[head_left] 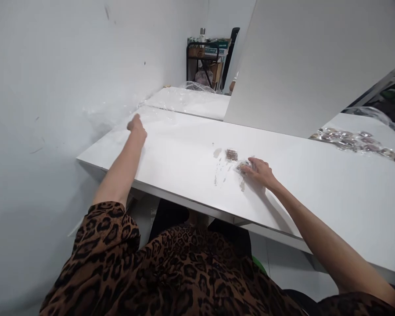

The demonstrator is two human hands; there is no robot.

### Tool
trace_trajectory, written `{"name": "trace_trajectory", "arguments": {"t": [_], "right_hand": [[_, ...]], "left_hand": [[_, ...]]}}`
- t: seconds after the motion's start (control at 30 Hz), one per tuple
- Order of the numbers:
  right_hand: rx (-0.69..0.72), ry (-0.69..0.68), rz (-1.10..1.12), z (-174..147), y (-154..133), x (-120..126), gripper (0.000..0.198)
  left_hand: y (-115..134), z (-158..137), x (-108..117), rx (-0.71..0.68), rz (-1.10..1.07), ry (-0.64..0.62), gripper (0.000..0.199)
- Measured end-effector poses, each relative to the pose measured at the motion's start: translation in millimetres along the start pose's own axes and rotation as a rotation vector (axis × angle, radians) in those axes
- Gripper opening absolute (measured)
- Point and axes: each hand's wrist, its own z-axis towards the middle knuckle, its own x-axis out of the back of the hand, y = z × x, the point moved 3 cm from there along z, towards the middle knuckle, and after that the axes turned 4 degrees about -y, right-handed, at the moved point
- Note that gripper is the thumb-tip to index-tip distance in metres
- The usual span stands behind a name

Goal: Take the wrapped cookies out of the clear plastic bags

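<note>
Head view showed the right hand with fingers and thumb around a clear-wrapped packet on the worktop, just beside a brown packet. Whether the left hand, near loose clear film, gripped anything — I couldn't tell. A sideways slip might have knocked the brown packet — the two lay so close.

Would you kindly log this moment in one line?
left hand: near clear plastic | right hand: touching small packet | alongside: brown packet
</note>
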Motion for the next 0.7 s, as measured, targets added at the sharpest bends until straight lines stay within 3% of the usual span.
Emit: {"name": "trace_trajectory", "arguments": {"t": [0.07,0.13,0.33,0.47,0.57,0.7], "right_hand": [[0.021,-0.010,-0.013,0,-1,-2,0.067],[0.039,-0.005,0.004,0,-1,-1,0.065],[-0.047,0.026,0.246,-2,-1,5,0.085],[-0.134,0.001,0.390,-12,-9,9,0.078],[-0.165,-0.035,0.453,-22,-17,10,0.071],[-0.145,0.009,0.700,-30,-23,13,0.070]], "left_hand": [[-25,-16,-20,0.042,-0.011,0.131,0.044],[-47,-35,-50,0.059,-0.007,0.098,0.034],[-75,-101,-167,-0.133,0.182,-0.330,0.029],[-79,-131,-235,-0.401,0.825,-0.600,0.057],[-91,-140,-261,-0.435,1.013,-0.667,0.066],[-105,-145,-267,-0.433,0.930,-0.650,0.060]]}}
